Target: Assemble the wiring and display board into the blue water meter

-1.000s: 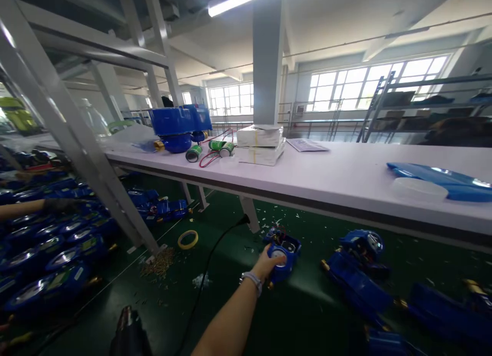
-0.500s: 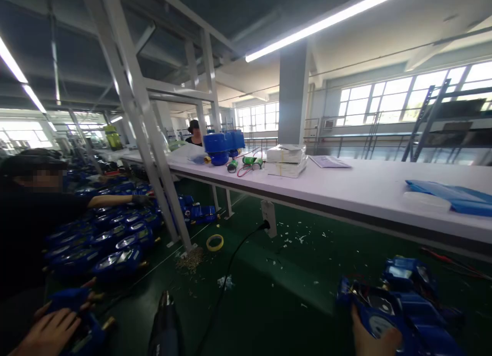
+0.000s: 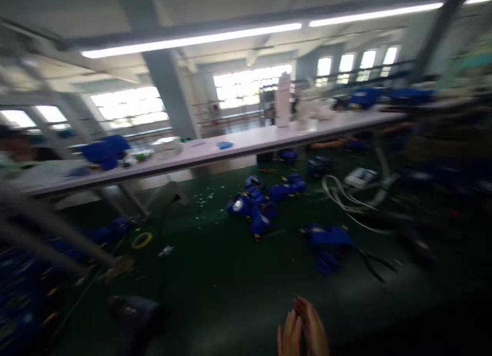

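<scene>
The picture is smeared by motion. My right hand (image 3: 303, 328) shows at the bottom edge, fingers stretched out side by side and holding nothing. It hovers over bare green floor. The nearest things are blue water meters: one group (image 3: 326, 242) lies ahead of the hand, and a larger cluster (image 3: 255, 208) lies farther off. My left hand is out of view.
A long white bench (image 3: 230, 147) crosses the room with blue meters (image 3: 103, 151) on it. A dark heat gun (image 3: 134, 310) and a yellow tape roll (image 3: 141, 239) lie on the floor at left. White cables (image 3: 346, 194) trail at right. A person (image 3: 15, 143) is at far left.
The view has swung sharply to the right. My right hand has let go of the blue meter it held and is now empty. My left hand has left the picture.
</scene>
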Action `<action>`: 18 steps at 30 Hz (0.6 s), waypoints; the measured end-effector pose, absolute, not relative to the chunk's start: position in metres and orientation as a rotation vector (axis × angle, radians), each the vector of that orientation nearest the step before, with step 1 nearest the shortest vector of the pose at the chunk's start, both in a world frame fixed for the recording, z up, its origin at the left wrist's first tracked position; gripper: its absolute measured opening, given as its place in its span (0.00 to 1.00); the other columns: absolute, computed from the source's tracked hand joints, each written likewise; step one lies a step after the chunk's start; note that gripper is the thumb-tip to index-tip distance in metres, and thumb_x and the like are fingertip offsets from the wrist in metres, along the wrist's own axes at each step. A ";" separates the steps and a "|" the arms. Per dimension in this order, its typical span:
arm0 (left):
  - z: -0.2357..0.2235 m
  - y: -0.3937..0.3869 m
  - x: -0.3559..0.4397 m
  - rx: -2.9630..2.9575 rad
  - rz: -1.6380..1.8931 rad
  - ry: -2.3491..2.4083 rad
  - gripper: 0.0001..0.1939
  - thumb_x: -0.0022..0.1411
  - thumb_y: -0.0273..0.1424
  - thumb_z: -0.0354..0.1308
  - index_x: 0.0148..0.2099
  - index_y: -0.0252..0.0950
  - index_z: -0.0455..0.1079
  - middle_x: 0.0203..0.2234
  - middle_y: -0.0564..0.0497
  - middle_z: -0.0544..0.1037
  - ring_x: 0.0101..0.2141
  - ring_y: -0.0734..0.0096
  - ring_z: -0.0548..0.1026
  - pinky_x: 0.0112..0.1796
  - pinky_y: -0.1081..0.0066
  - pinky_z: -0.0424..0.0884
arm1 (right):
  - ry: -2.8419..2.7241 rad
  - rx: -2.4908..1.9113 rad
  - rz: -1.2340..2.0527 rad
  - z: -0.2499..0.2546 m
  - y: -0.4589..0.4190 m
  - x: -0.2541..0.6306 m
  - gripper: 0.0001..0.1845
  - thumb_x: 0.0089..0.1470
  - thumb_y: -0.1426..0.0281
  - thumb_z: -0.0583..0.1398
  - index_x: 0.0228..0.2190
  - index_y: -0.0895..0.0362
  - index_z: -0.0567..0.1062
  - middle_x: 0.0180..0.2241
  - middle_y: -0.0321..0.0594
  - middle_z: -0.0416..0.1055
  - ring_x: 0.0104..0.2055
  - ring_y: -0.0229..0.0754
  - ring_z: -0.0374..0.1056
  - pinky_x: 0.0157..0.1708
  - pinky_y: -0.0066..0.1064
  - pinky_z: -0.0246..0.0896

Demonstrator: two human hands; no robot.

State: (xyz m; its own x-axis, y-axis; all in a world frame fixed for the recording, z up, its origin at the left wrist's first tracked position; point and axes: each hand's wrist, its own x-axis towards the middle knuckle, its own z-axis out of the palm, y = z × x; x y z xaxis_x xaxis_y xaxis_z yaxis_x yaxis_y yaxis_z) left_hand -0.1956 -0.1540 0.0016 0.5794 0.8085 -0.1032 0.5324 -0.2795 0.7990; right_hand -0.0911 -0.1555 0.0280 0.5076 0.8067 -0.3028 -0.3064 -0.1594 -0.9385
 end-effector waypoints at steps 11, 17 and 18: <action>-0.042 -0.378 -0.188 2.637 -0.106 -0.428 0.40 0.61 0.37 0.54 0.71 0.40 0.43 0.68 0.38 0.52 0.65 0.42 0.54 0.60 0.37 0.51 | 0.489 -0.781 1.032 0.026 -0.512 -0.109 0.47 0.39 0.34 0.60 0.53 0.51 0.71 0.55 0.47 0.69 0.60 0.52 0.61 0.60 0.48 0.47; -0.064 -0.371 -0.175 2.823 -0.608 -0.342 0.38 0.58 0.27 0.55 0.69 0.49 0.51 0.69 0.43 0.49 0.66 0.48 0.53 0.61 0.42 0.53 | 0.918 -0.959 0.768 -0.044 -0.624 -0.144 0.36 0.45 0.42 0.61 0.45 0.57 0.72 0.57 0.55 0.67 0.63 0.53 0.56 0.63 0.48 0.36; -0.066 -0.368 -0.170 2.818 -0.663 -0.286 0.37 0.58 0.27 0.55 0.68 0.48 0.53 0.69 0.43 0.51 0.66 0.49 0.53 0.62 0.43 0.53 | 0.998 -0.986 0.729 -0.056 -0.645 -0.152 0.36 0.47 0.41 0.58 0.45 0.56 0.72 0.58 0.54 0.65 0.64 0.52 0.55 0.63 0.47 0.37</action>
